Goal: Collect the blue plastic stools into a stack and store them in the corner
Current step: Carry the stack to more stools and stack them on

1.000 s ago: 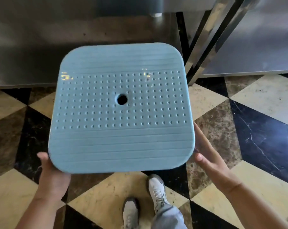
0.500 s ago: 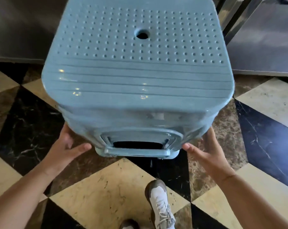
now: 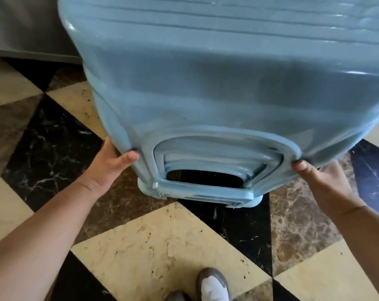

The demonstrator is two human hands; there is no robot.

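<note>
Two hands: my left hand [image 3: 110, 159] at 9 and right hand [image 3: 314, 172] at 3 pinch the stool stack's [image 3: 216, 94] skirt, keeping it balanced.
Stack: nested stools clear the marble floor [image 3: 162, 246], for carrying cornerward.

The stool stack [image 3: 227, 88] sits between the left hand [image 3: 110, 161] and right hand [image 3: 321, 177], above the floor [image 3: 162, 246]; a shoe [image 3: 214, 285] lies nearer.

Left hand [image 3: 110, 158], right hand [image 3: 319, 177] gripping

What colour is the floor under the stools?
Cream, black and brown marble floor tiles in diamonds, seen in the head view.
</note>
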